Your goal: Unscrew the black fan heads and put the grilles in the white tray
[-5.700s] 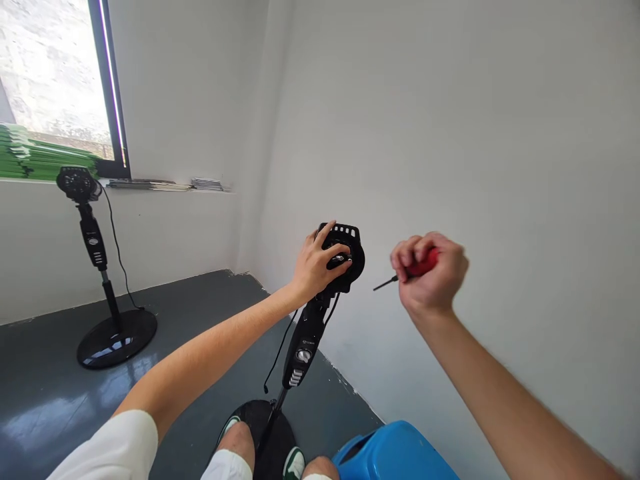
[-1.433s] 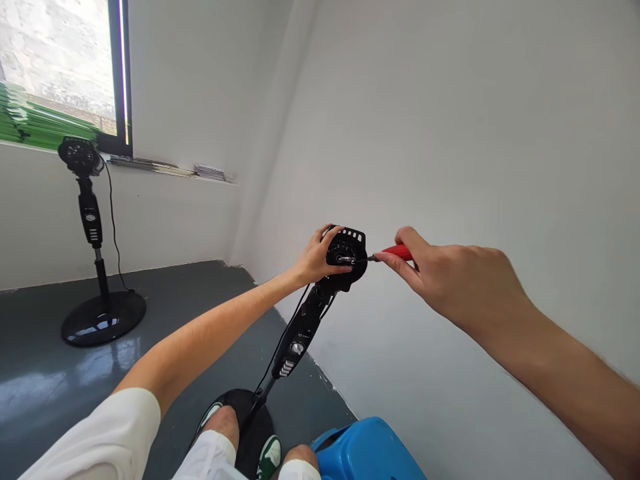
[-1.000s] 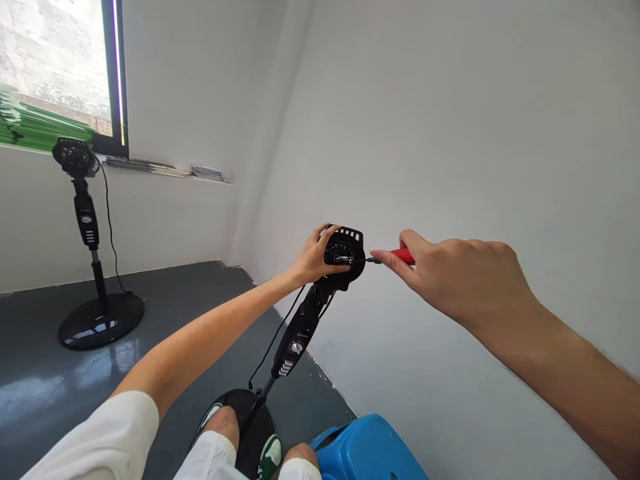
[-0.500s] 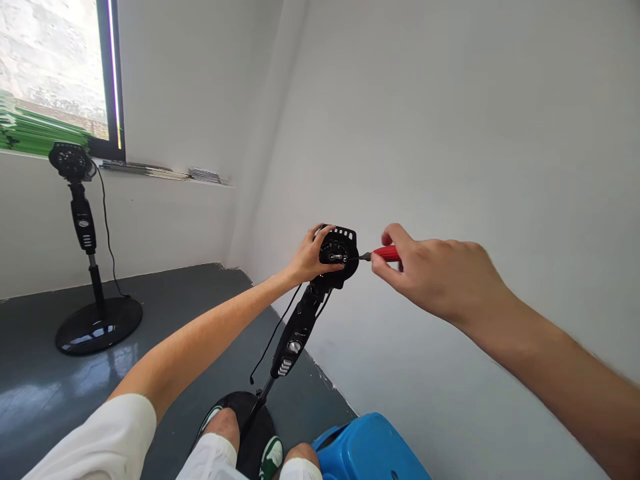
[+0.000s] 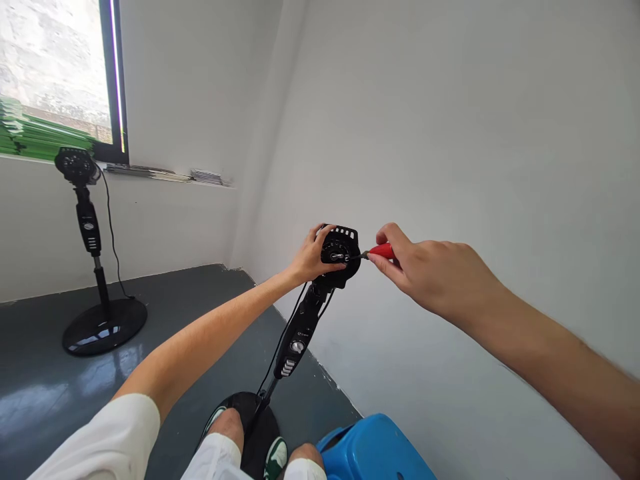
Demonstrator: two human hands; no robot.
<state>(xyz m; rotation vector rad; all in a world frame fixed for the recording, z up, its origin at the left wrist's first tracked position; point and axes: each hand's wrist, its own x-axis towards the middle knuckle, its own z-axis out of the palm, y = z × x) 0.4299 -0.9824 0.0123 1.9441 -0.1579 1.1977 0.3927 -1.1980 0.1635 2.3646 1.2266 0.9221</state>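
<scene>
A black stand fan without its blades or grille leans between my legs, its round base on the floor by my feet. My left hand is wrapped round the motor head, thumb across its front and fingers over the top. In my right hand is a red-handled screwdriver, pinched between thumb and fingers. Its thin dark shaft points left, the tip at the front of the motor head near the silver centre shaft. What exactly the tip touches is too small to tell.
A second bladeless stand fan stands at the left by the window. A blue plastic stool is at the bottom, right of my knee. The white wall rises close behind the fan. Papers lie on the ledge.
My right hand and the screwdriver have shifted slightly left, and the fingers have turned on the handle. My left hand keeps its hold. The view has moved a little.
</scene>
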